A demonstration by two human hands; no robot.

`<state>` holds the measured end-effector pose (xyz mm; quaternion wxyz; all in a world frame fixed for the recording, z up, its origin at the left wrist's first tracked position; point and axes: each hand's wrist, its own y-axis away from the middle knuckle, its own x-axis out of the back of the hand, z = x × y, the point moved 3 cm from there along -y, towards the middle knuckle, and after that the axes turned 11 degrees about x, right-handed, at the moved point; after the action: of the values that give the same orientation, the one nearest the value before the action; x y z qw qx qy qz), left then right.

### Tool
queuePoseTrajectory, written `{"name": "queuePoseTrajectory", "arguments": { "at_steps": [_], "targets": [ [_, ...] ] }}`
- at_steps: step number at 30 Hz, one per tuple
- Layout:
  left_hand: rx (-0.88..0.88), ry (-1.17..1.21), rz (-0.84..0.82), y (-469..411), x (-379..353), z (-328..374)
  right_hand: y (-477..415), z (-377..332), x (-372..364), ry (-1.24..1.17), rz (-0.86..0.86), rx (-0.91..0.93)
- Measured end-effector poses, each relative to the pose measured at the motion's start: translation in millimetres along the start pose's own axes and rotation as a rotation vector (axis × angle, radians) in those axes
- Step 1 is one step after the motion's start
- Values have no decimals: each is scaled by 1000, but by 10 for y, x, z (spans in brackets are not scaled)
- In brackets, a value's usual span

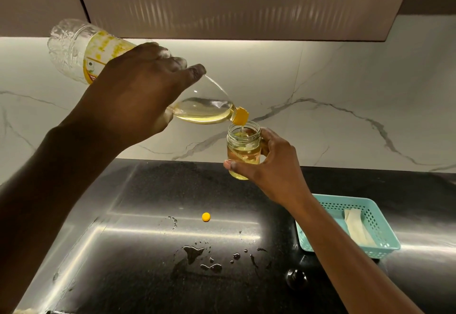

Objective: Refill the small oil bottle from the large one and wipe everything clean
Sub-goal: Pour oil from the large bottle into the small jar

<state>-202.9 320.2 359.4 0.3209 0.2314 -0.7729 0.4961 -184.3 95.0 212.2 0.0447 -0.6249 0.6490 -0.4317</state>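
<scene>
— What lay around the hands?

— Below them, on the black countertop (138, 276), one yellow cap (206, 217) and several spilled puddles (195, 253). Under the right forearm sat one teal basket (385, 244) holding a folded cloth (356, 227). Nothing stood between the two bottles.

— And the bottles?

— Two. The left hand (133, 96) was wrapped around the large oil bottle (74, 47), tipped neck-down; its upper body looked empty, the pale yellow oil pooled at the shoulder. Its yellow spout (240, 115) hung just over the mouth of the small glass jar (244, 149), a thin stream falling in.

— The jar?

— Held aloft in the right hand (276, 168), thumb and fingers closed round it, roughly half full.
</scene>
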Motion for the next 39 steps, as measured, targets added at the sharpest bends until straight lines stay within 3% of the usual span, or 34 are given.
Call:
{"name": "queuePoseTrajectory", "arguments": {
  "at_steps": [39],
  "targets": [
    [0, -11, -2, -28, -21, -25, 17, -39, 43, -6, 7, -29]
  ]
}}
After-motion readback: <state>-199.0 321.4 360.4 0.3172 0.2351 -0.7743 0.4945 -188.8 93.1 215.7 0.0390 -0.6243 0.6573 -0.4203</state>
